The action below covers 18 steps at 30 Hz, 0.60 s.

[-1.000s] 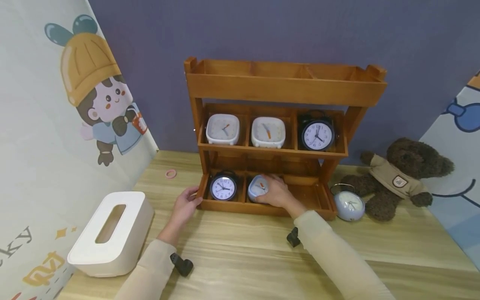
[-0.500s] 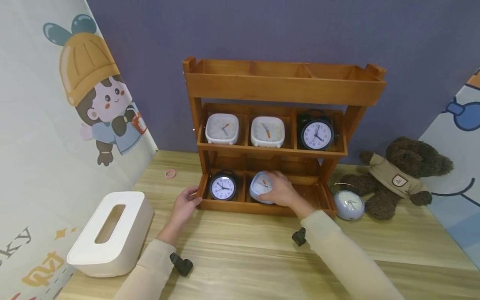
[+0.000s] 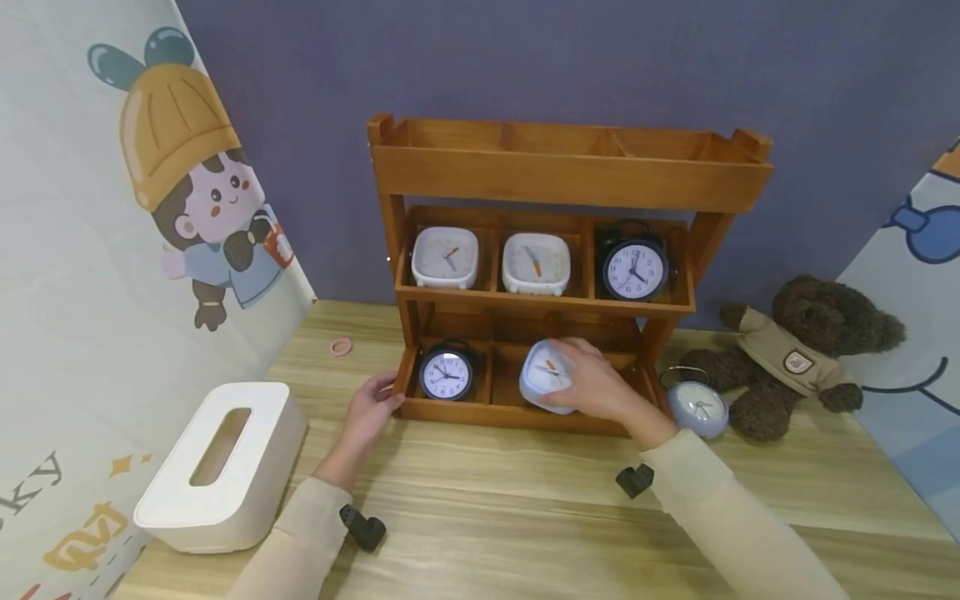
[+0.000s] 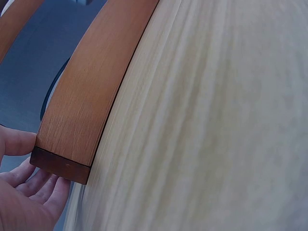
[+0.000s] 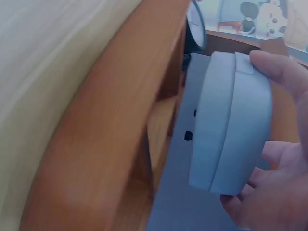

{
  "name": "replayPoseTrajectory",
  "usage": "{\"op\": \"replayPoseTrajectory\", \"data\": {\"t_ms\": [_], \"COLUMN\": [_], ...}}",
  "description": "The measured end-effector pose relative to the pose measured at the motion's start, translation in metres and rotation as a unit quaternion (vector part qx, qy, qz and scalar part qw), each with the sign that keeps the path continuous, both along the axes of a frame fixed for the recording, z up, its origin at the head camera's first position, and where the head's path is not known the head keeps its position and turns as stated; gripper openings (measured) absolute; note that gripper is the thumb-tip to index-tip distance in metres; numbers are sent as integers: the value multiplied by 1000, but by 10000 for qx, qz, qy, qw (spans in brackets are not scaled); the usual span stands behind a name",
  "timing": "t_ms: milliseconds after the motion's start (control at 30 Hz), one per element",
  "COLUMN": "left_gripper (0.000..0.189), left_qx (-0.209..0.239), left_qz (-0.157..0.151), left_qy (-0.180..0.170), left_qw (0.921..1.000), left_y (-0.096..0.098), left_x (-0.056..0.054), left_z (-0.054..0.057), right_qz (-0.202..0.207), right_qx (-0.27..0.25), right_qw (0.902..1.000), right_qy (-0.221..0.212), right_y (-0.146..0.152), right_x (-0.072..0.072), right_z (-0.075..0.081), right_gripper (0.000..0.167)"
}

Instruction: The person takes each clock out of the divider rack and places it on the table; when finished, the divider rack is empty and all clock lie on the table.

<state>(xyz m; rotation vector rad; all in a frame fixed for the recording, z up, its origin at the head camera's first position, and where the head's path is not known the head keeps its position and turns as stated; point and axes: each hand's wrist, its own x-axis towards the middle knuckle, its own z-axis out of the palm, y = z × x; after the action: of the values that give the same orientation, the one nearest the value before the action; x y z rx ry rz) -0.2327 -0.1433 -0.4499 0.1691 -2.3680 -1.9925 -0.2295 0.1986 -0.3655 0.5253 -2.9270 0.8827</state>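
In the head view, my right hand grips a small pale blue alarm clock with a white dial and an orange hand. The clock tilts over the middle of the bottom tray. Up close in the right wrist view, thumb and fingers hold opposite edges of the clock, its side towards the camera. My left hand holds the left end of the brown wooden shelf, thumb and fingers on either side of the corner. A dark round alarm clock stands in the bottom left compartment.
Two white square clocks and a black round clock fill the middle tier. Right of the shelf are a blue-grey clock and a teddy bear. A white tissue box and pink ring lie to the left.
My right hand has shifted the pale blue clock rightward, away from the divider beside the dark clock. My left hand stays at the shelf's left end.
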Motion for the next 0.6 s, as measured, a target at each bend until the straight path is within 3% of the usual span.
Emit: {"op": "replayPoseTrajectory", "data": {"t_ms": [600], "left_gripper": [45], "left_qx": [22], "left_qz": [-19], "left_qy": [-16], "left_qw": [10000], "left_y": [1], "left_x": [2], "left_z": [2], "right_qz": [-130], "right_qx": [334], "right_qw": [9991], "right_qy": [-221], "right_y": [95], "right_x": [63], "right_z": [18], "right_gripper": [91]}}
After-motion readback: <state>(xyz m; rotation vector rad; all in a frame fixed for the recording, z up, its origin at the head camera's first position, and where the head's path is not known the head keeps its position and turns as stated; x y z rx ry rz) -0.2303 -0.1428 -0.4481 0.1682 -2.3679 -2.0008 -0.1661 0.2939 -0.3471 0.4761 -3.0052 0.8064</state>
